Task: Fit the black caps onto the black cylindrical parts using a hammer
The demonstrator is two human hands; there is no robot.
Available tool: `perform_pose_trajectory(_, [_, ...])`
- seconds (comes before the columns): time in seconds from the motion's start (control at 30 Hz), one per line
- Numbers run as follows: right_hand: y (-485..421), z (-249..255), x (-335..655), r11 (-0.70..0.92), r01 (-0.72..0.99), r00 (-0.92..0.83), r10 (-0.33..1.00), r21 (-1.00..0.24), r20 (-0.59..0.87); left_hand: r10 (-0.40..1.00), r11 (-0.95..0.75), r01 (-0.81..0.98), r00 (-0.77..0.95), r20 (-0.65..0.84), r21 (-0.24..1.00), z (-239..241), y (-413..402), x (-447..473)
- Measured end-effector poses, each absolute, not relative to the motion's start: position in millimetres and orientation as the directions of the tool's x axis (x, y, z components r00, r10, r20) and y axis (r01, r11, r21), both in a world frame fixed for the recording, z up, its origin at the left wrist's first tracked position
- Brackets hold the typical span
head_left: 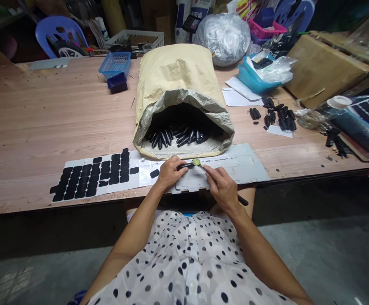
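My left hand (169,172) is closed around a small black plastic piece (184,166) at the table's front edge. My right hand (221,186) pinches a thin tool with a green knob (196,162) whose tip meets that piece; its dark handle sticks out behind the wrist. Both hands hover over a white backing sheet (235,163). Just beyond them lies an open tan woven sack (178,84) with several black pieces (178,136) inside. To the left, a sheet carries several black stickers (92,176).
More black pieces (278,116) lie loose at the right, near a blue tray (254,80) of plastic bags and a cardboard box (324,67). A small blue basket (116,64) stands at the back left. The wooden table (45,114) ends at my lap.
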State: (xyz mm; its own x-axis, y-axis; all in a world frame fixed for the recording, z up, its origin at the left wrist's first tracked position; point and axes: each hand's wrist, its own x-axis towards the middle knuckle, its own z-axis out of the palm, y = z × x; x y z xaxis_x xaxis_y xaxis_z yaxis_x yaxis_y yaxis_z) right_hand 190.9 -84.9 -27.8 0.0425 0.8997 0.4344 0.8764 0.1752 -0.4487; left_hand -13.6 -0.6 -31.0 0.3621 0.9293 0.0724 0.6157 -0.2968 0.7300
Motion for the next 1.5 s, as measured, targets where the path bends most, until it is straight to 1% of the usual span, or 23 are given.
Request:
perform_pose_trajectory(0.17, [-69.6, -24.0, 199.9, 0.123, 0.876, 0.127, 0.874, -0.467, 0.469, 0.937, -0.29, 0.662, 0.344, 0.063, 0.691, -27.5, -1.9, -10.5])
perform_pose_trajectory(0.23, [-58.4, -24.9, 207.1, 0.074, 0.904, 0.15, 0.868, -0.421, 0.474, 0.939, -0.296, 0.687, 0.337, 0.071, 0.663, -26.1, -2.4, -9.0])
perform_pose_trajectory(0.3, [-47.3, -28.8, 214.4, 0.009, 0.939, 0.163, 0.868, -0.344, 0.469, 0.938, -0.304, 0.699, 0.34, 0.073, 0.647, -25.3, -2.5, -8.7])
perform_pose_trajectory(0.37, [-38.9, -34.6, 220.1, -0.043, 0.961, 0.169, 0.873, -0.274, 0.457, 0.933, -0.309, 0.694, 0.354, 0.066, 0.65, -25.2, -2.2, -9.7])
perform_pose_trajectory(0.43, [-34.2, -40.8, 223.0, -0.072, 0.967, 0.178, 0.878, -0.245, 0.444, 0.925, -0.32, 0.677, 0.373, 0.066, 0.662, -25.8, -1.9, -11.6])
perform_pose_trajectory(0.6, [-33.9, -50.0, 222.6, -0.104, 0.959, 0.213, 0.879, -0.265, 0.427, 0.913, -0.352, 0.635, 0.394, 0.104, 0.687, -27.5, -2.3, -15.5])
perform_pose_trajectory(0.9, [-34.4, -51.7, 221.0, -0.112, 0.959, 0.217, 0.88, -0.261, 0.422, 0.923, -0.34, 0.588, 0.361, 0.138, 0.734, -26.1, -4.4, -16.7])
perform_pose_trajectory(1.07, [-32.8, -52.8, 221.1, -0.109, 0.962, 0.209, 0.884, -0.251, 0.419, 0.931, -0.297, 0.554, 0.35, 0.106, 0.778, -21.5, -2.9, -15.9])
perform_pose_trajectory(1.17, [-32.1, -52.8, 220.7, -0.112, 0.963, 0.211, 0.881, -0.245, 0.424, 0.927, -0.282, 0.504, 0.362, 0.098, 0.816, -12.4, -7.1, -18.4])
perform_pose_trajectory(1.23, [-31.9, -52.4, 220.2, -0.111, 0.964, 0.209, 0.88, -0.243, 0.426, 0.904, -0.291, 0.436, 0.416, 0.095, 0.852, -3.0, -17.6, -21.7])
perform_pose_trajectory(1.3, [-31.9, -51.9, 219.5, -0.106, 0.964, 0.204, 0.882, -0.243, 0.425, 0.853, -0.266, 0.35, 0.519, 0.05, 0.898, 5.4, -35.0, -25.0])
perform_pose_trajectory(1.4, [-32.0, -51.5, 218.7, -0.109, 0.963, 0.208, 0.882, -0.246, 0.423, 0.7, -0.104, 0.269, 0.704, -0.122, 0.957, 5.4, -67.0, -25.6])
perform_pose_trajectory(1.47, [-31.9, -51.4, 218.3, -0.117, 0.961, 0.216, 0.88, -0.249, 0.423, 0.596, 0.034, 0.295, 0.761, -0.257, 0.955, -7.3, -85.5, -22.1])
perform_pose_trajectory(1.5, [-31.9, -51.4, 218.1, -0.119, 0.961, 0.219, 0.879, -0.249, 0.423, 0.566, 0.101, 0.331, 0.757, -0.327, 0.938, -17.0, -92.5, -19.5])
